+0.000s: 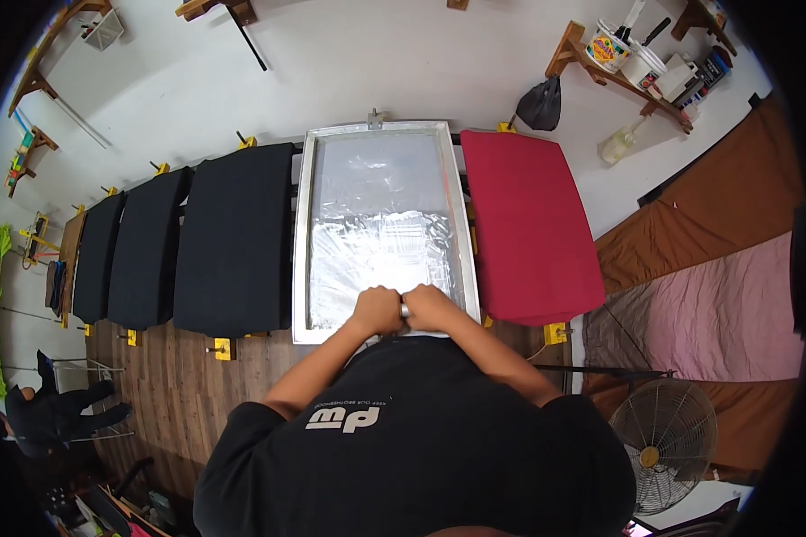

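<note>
In front of me lies a screen-printing frame [303, 242] with a pale metal rim and a glossy, silvery-wet mesh. My left hand [379, 310] and my right hand [431, 308] are side by side over its near end, nearly touching, both with fingers curled closed. A small pale piece shows between them; whatever they grip is hidden beneath the fists. Left of the frame sits a board covered in black cloth [235, 242]. On the right is another board, covered in red cloth [533, 228].
More black-covered boards [150, 251] line up to the left on yellow brackets. A wall shelf [622, 82] holds tubs and tools at upper right, with a dark bag [539, 103] hanging beside it. A round floor fan [661, 447] stands at lower right, near brown and pink cloth [721, 309].
</note>
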`<state>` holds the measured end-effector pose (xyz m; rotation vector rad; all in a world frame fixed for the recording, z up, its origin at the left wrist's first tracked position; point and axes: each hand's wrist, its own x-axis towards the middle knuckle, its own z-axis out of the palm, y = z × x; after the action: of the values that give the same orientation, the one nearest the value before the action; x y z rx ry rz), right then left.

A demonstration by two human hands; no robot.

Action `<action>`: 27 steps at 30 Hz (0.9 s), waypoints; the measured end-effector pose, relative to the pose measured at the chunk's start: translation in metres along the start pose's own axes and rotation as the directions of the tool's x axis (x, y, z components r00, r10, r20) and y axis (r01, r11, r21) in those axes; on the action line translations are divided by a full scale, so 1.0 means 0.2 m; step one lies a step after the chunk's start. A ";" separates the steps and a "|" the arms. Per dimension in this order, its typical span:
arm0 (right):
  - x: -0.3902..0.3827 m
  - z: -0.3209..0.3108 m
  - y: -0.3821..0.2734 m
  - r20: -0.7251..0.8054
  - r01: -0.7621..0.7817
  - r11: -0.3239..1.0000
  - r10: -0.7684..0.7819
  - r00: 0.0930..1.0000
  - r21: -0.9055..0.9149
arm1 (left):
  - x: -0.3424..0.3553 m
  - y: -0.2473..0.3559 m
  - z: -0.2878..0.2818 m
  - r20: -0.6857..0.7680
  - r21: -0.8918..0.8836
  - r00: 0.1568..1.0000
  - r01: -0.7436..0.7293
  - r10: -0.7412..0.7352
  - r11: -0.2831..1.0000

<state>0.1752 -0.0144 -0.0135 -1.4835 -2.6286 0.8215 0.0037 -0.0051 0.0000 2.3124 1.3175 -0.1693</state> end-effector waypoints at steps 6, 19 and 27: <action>0.08 -0.12 0.07 0.070 -0.002 0.997 -0.003 0.998 0.075 | 0.08 -0.01 -0.09 0.073 -0.028 0.995 0.076 -0.073 0.997; -0.05 0.09 -0.03 -0.225 -0.010 0.995 -0.012 0.974 -0.098 | -0.04 -0.03 0.16 -0.334 -0.008 0.930 -0.164 0.152 0.986; 0.20 -0.18 0.11 0.004 -0.087 0.995 0.087 0.996 -0.052 | 0.22 -0.13 -0.09 -0.098 -0.025 0.994 0.038 -0.040 0.999</action>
<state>0.1798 0.0419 -0.0004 -1.6210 -2.6253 0.7711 0.0030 0.0480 -0.0075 2.3029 1.4061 -0.0537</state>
